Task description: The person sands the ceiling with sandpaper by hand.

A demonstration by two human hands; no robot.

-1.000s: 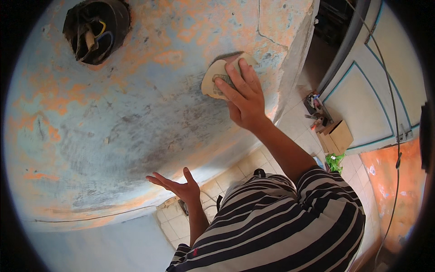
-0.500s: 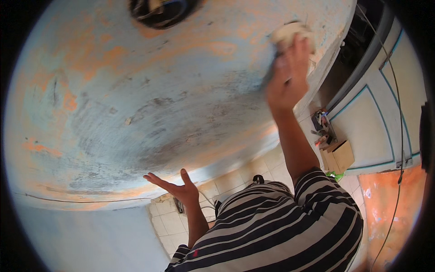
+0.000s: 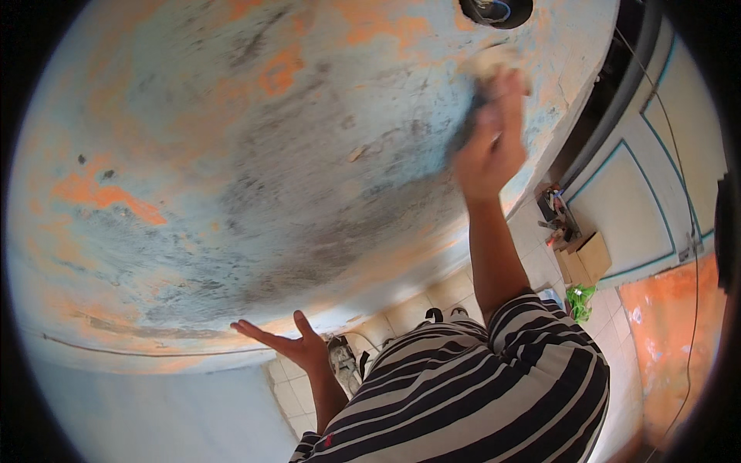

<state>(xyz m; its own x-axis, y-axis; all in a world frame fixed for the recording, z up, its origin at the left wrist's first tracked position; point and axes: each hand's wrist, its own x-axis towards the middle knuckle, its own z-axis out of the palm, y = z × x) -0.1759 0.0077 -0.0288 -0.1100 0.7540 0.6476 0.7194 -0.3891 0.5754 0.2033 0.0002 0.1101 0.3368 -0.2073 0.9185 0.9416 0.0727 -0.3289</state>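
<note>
My right hand (image 3: 492,147) is raised against the wall (image 3: 309,177), its fingers pressing a piece of sandpaper (image 3: 498,60). Motion blurs the sheet; its beige side shows above the fingertips and a dark part lies beneath the hand. Pale blue, orange and grey patches cover the wall, with dark scuff marks across the middle. Lower down, my left hand (image 3: 297,346) holds nothing, fingers stretched and thumb apart, close to the wall's lower part; whether it touches the wall I cannot tell.
A round hole (image 3: 498,11) with wires sits high in the wall. At right are a pale door (image 3: 621,212) with blue lines, a hanging cable (image 3: 681,166), a cardboard box (image 3: 590,258), assorted tools (image 3: 554,207) and a green plant (image 3: 579,301). A thin cord (image 3: 154,353) runs along the wall's bottom.
The view has swung left, so the round hole appears farther right and higher. My right hand still rubs with the sandpaper. My left hand sits slightly lower, still spread.
</note>
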